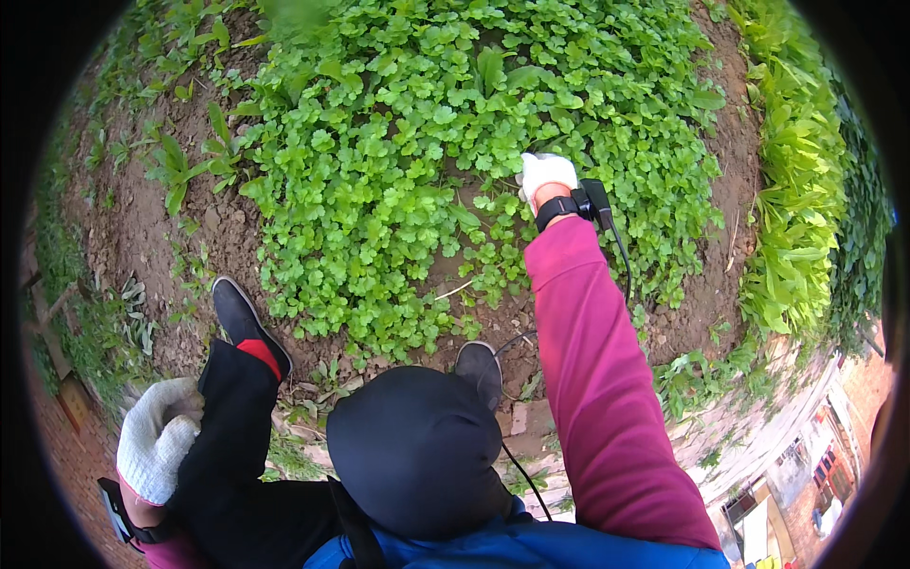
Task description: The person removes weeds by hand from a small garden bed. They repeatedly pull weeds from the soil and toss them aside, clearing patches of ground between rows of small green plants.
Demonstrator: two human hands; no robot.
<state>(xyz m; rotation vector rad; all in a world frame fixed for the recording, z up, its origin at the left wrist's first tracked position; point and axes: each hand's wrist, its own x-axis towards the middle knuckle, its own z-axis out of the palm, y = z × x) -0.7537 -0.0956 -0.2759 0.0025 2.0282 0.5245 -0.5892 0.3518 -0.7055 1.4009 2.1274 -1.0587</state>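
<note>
My right hand (546,175), in a white glove, reaches down into a bed of low, lobed-leaf green plants (384,192). Its back faces me and its fingers look bent; leaves and the hand itself hide whether they grip a stem. Just left of it, a patch of bare soil (466,186) shows among the stems. My left hand (158,437), in a white knitted glove, rests beside my dark trouser leg (238,419). Its fingers are curled, with a gap to the thumb, and I see nothing in it.
Yellow-green leafy plants (796,235) line the right side beyond a soil strip (732,142). Broad-leaved plants (178,171) grow at the left. My shoes (245,313) stand at the bed's near edge. A black cable (622,256) runs from my right wrist device (596,203).
</note>
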